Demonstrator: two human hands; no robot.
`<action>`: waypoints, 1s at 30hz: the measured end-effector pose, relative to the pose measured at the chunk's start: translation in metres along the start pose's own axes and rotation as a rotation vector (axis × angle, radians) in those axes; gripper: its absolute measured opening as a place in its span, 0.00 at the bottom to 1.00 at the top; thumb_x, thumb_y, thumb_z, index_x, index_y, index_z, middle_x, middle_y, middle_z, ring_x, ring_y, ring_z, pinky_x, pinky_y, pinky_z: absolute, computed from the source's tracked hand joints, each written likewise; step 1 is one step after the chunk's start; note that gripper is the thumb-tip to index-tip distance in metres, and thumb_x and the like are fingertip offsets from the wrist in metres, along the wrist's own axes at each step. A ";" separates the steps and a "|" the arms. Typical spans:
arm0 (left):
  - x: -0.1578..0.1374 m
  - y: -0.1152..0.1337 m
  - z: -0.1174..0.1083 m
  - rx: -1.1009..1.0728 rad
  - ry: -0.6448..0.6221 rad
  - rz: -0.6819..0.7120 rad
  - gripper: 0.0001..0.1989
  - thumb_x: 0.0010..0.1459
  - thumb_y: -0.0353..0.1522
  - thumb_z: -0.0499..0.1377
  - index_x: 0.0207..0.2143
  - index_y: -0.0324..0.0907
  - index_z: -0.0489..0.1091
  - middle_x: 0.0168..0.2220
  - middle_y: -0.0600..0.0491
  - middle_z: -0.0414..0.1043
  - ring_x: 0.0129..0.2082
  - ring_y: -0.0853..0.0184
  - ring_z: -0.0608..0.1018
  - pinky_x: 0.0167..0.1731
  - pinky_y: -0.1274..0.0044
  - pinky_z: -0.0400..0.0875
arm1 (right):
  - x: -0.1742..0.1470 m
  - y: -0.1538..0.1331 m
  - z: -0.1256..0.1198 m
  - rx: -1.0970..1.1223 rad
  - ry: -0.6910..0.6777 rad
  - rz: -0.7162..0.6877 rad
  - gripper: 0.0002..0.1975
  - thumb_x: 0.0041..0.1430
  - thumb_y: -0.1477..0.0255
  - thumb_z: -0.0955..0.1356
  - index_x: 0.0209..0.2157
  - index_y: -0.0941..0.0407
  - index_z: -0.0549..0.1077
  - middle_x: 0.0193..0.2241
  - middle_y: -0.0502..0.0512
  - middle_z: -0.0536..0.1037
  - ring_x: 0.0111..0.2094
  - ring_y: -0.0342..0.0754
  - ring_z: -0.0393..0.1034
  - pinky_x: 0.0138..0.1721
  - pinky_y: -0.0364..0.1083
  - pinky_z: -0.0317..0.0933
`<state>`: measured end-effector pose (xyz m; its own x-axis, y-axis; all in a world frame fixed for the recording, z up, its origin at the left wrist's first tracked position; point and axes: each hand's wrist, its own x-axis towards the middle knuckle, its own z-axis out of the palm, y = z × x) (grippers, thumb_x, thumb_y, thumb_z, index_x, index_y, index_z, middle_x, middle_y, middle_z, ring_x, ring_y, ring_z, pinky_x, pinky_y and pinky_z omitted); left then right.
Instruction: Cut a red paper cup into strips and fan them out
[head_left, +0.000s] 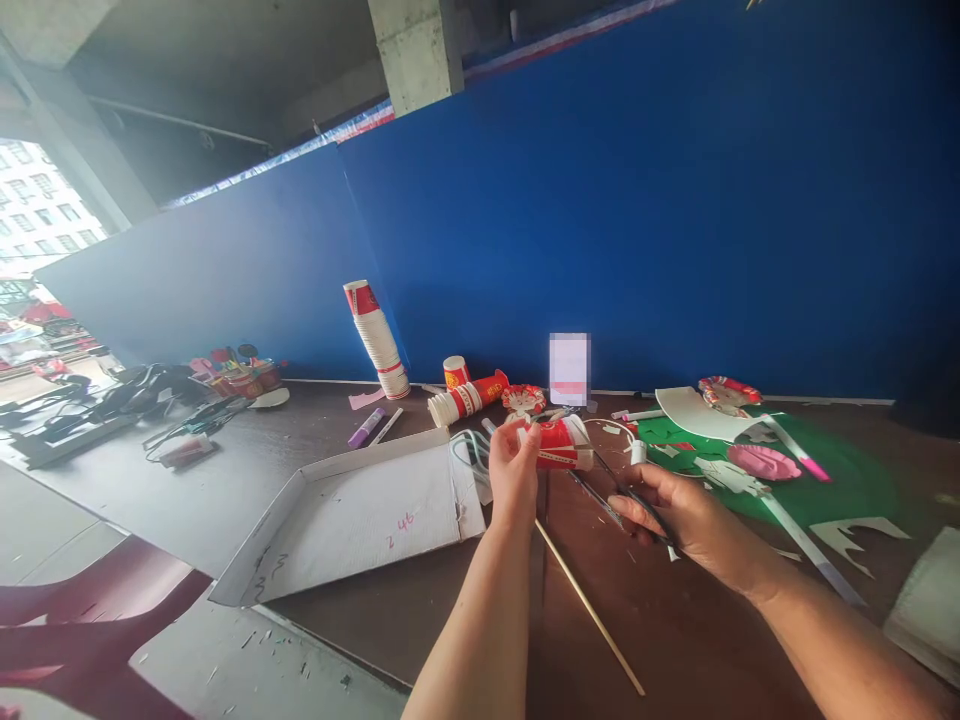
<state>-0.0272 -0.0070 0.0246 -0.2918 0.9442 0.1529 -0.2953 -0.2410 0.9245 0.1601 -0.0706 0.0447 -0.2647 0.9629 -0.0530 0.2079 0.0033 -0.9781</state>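
My left hand [514, 470] is closed around a red and white paper cup [562, 440], held sideways above the table with its open end to the right. A slit seems to run along the cup's side. Just right of it, my right hand [679, 510] grips black-handled scissors [654, 516], their blades pointing up and left toward the cup. Beneath them a thin dark object [596, 497] is partly hidden; I cannot make out what it is. A thin wooden stick [589, 605] lies slanting across the table below the hands.
To the left is a shallow white cardboard tray [360, 505]. Behind it stand a tall stack of paper cups [379, 345] and a toppled stack [469, 398]. A purple marker [367, 428] lies nearby. On the right, paper scraps and a pink paper piece [763, 462] cover a green sheet [847, 470].
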 end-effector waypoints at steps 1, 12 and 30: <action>0.000 0.000 0.000 0.010 0.003 0.018 0.21 0.50 0.44 0.64 0.42 0.43 0.70 0.39 0.52 0.73 0.39 0.67 0.75 0.41 0.76 0.67 | 0.001 0.001 0.000 -0.016 0.025 -0.003 0.17 0.52 0.57 0.72 0.38 0.54 0.73 0.25 0.49 0.73 0.25 0.41 0.65 0.26 0.41 0.60; -0.005 0.008 -0.001 0.290 -0.075 0.190 0.10 0.52 0.38 0.63 0.38 0.47 0.75 0.41 0.51 0.71 0.45 0.62 0.72 0.50 0.69 0.64 | 0.006 0.007 0.000 -0.005 0.141 0.001 0.20 0.51 0.56 0.72 0.40 0.55 0.74 0.23 0.50 0.74 0.22 0.43 0.66 0.23 0.42 0.59; -0.012 0.014 0.003 0.376 -0.070 0.310 0.08 0.53 0.33 0.63 0.38 0.47 0.75 0.43 0.51 0.69 0.46 0.64 0.72 0.53 0.70 0.61 | 0.005 0.000 0.007 -0.027 0.170 0.017 0.22 0.52 0.53 0.70 0.44 0.52 0.74 0.22 0.49 0.73 0.25 0.45 0.68 0.27 0.44 0.63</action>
<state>-0.0253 -0.0212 0.0364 -0.2481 0.8568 0.4520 0.1481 -0.4276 0.8918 0.1522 -0.0679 0.0434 -0.0983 0.9946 -0.0330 0.2369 -0.0088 -0.9715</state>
